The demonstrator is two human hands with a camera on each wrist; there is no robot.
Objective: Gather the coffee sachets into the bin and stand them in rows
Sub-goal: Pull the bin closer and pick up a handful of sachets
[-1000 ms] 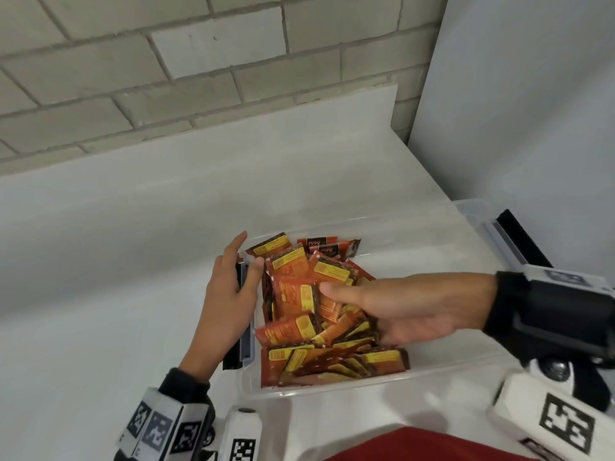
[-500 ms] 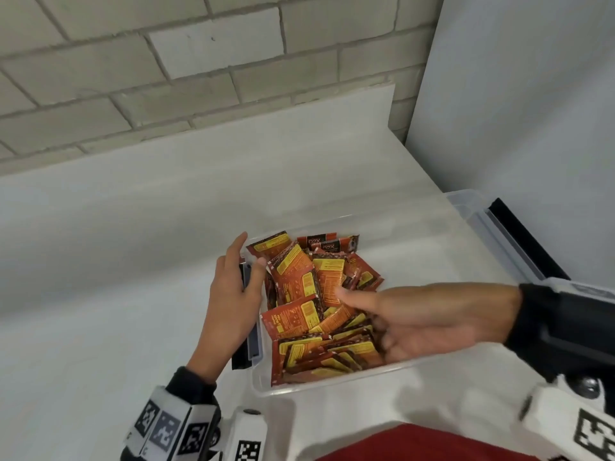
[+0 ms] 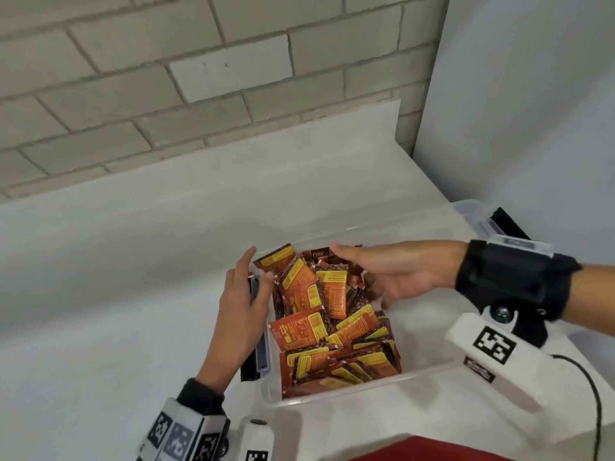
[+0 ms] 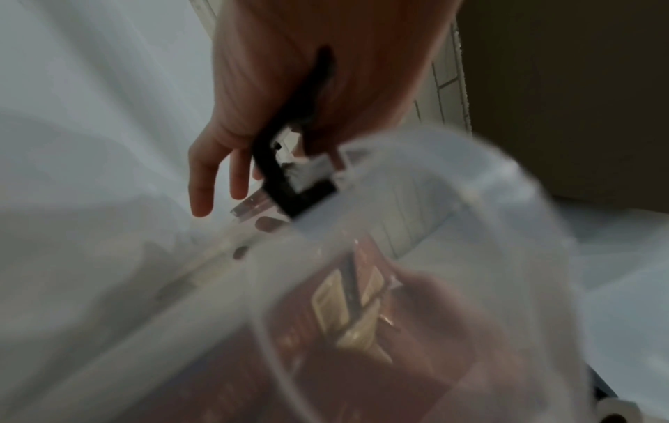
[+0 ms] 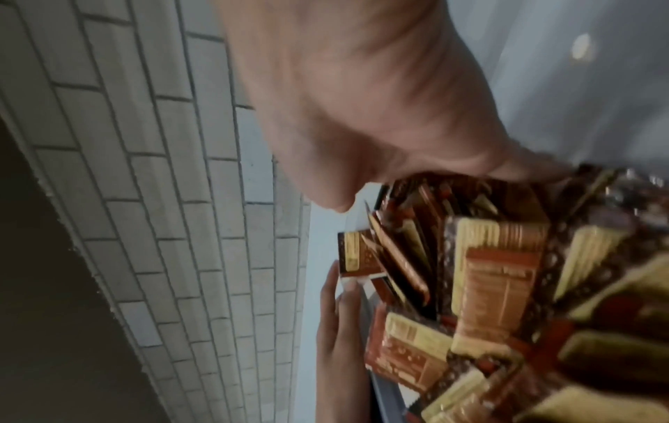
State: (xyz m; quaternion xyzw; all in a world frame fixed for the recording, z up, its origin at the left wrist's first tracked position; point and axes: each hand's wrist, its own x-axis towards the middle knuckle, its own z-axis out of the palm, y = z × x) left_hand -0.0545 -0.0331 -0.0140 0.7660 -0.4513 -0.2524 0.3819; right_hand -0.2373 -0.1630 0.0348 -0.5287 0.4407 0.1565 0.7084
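Note:
A clear plastic bin (image 3: pixel 332 399) sits on the white counter, with several red and orange coffee sachets (image 3: pixel 312 294) heaped in its left half. Some sachets at the far end lean upright and the near ones lie flat. My left hand (image 3: pixel 239 294) grips the bin's left end at the black latch (image 3: pixel 254 357), thumb over the rim. My right hand (image 3: pixel 359 267) is at the far end of the heap, thumb stretched above the sachets and fingers against their right side. In the right wrist view the palm (image 5: pixel 362 114) hangs over the sachets (image 5: pixel 499 272) and hides the fingers.
A brick wall (image 3: pixel 166 94) runs behind the counter (image 3: pixel 133 277), and a pale panel (image 3: pixel 532 111) closes off the right side. The bin's right half holds no sachets. A second black latch (image 3: pixel 509 224) is at its right end. A black cable (image 3: pixel 595 394) trails at the lower right.
My right hand has moved from the middle of the heap to its far end. The left hand keeps its grip on the bin's left end.

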